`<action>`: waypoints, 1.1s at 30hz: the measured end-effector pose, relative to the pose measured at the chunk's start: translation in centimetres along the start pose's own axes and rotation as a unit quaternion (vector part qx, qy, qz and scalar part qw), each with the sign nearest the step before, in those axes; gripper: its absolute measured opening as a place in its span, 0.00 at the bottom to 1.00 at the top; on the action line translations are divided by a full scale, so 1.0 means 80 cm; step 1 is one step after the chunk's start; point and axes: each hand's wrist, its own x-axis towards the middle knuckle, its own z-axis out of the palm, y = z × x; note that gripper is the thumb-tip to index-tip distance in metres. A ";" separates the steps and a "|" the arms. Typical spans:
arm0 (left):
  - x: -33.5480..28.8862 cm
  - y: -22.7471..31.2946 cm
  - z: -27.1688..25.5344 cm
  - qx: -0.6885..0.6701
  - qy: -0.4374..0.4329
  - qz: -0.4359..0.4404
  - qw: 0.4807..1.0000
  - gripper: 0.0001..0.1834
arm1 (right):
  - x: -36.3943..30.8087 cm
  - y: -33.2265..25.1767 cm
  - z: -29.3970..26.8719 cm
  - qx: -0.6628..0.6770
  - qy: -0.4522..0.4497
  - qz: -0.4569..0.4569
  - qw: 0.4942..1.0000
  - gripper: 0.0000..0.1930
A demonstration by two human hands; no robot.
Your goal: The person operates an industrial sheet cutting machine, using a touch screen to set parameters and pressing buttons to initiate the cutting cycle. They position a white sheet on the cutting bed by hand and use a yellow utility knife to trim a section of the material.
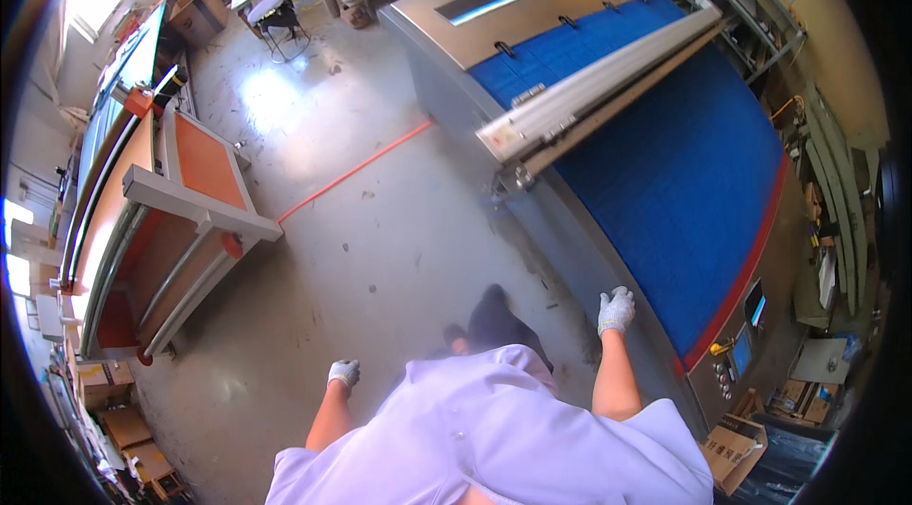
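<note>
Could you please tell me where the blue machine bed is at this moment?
In the head view, the blue machine bed lies on the person's right, just beyond the gloved right hand, with a long metal beam crossing it.

2 forearms [617, 381] apart, gloved left hand [344, 372], gloved right hand [617, 310], both curled

Large flatbed machine [655, 163] stood on the right. Side [432, 77] was grey; bed [679, 210] was flat, vivid blue, edged by a red strip [752, 267]. Pale metal beam [603, 77] spanned it crosswise. Tan far panel [456, 38] had a dark slot [499, 0]; control panel [774, 334] at near right corner bore a yellow knob [719, 350].
</note>
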 end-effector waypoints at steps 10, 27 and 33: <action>0.089 0.167 -0.024 0.156 -0.014 0.081 0.984 0.19 | 0.070 -0.056 0.068 -0.011 0.021 0.128 0.992 0.23; 0.260 0.675 -0.042 0.320 0.032 0.268 0.908 0.19 | 0.073 -0.167 0.000 0.182 0.207 0.253 0.927 0.12; 0.334 0.895 0.056 0.235 0.023 0.436 0.869 0.16 | 0.070 -0.379 -0.139 0.227 0.386 0.160 0.880 0.14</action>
